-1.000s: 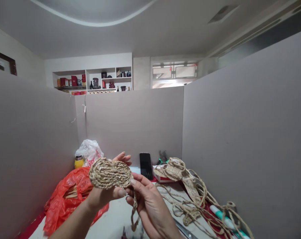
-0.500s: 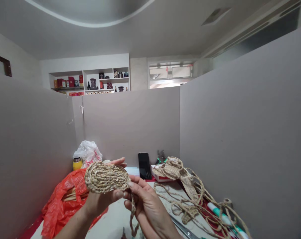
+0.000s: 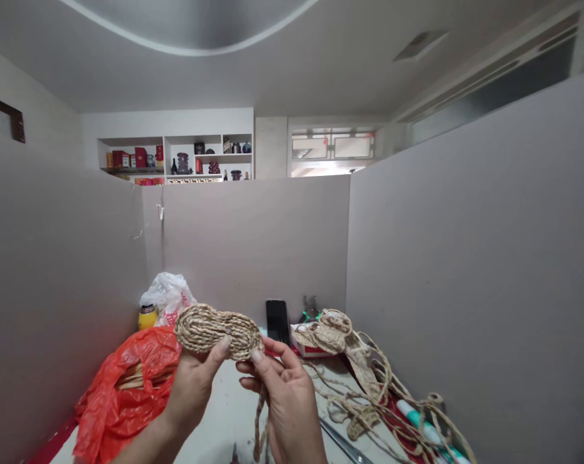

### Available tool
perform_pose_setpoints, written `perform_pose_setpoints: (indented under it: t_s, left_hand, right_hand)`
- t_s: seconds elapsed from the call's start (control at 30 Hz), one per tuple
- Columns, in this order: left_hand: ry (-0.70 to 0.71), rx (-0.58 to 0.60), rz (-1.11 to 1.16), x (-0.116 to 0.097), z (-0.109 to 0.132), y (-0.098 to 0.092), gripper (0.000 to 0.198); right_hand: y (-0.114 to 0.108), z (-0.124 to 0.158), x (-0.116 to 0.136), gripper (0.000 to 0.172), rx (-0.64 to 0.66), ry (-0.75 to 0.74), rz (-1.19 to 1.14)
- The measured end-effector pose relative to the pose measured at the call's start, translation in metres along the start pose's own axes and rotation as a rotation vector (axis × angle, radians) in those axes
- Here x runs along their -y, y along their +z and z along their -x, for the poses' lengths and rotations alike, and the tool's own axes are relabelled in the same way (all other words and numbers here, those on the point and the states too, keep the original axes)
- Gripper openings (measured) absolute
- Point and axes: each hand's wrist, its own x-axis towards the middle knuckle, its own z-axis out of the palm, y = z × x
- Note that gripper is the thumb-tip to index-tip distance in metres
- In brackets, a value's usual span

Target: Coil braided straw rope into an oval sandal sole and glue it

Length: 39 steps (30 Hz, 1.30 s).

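Phone: a black, rectangular smartphone point(image 3: 277, 320) leans upright against the grey partition point(image 3: 253, 245).
Coiled sole: a beige, braided-straw coil point(image 3: 219, 330), long with rounded ends and a slight waist, is held up nearer the person than the phone and to its left.
Left hand: the left hand point(image 3: 195, 386) pinches the coil's lower edge, thumb on the near face, fingers mostly hidden behind; it is left of the phone.
Right hand: the right hand point(image 3: 289, 393), in front of the phone, pinches the coil's right end between thumb and index finger.
Loose braid: a twisted straw tail point(image 3: 259, 425) hangs from that end, left of and below the phone.
Bags: a crumpled red plastic bag point(image 3: 98, 412) and a translucent white plastic bag point(image 3: 164, 293) sit left of the phone.
Rope: a tangled beige straw heap point(image 3: 335, 330) lies just right of the phone.
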Motion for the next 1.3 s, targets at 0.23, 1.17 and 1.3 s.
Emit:
perform_pose_setpoints:
  t_s: [0.23,1.17,1.3]
  left_hand:
    - [-0.125,0.101,0.154,0.006,-0.015,-0.011,0.017]
    - [-0.373,0.689,0.011,0.001,-0.003,-0.020,0.024]
    - [-0.356,0.696,0.008,0.000,-0.001,-0.018,0.022]
  right_hand:
    - [-0.010,-0.002,0.002,0.034,0.100,-0.118,0.358]
    - [-0.034,-0.019,0.036,0.019,0.340,0.335,0.034]
    - [-0.035,-0.018,0.035,0.021,0.352,0.377,0.026]
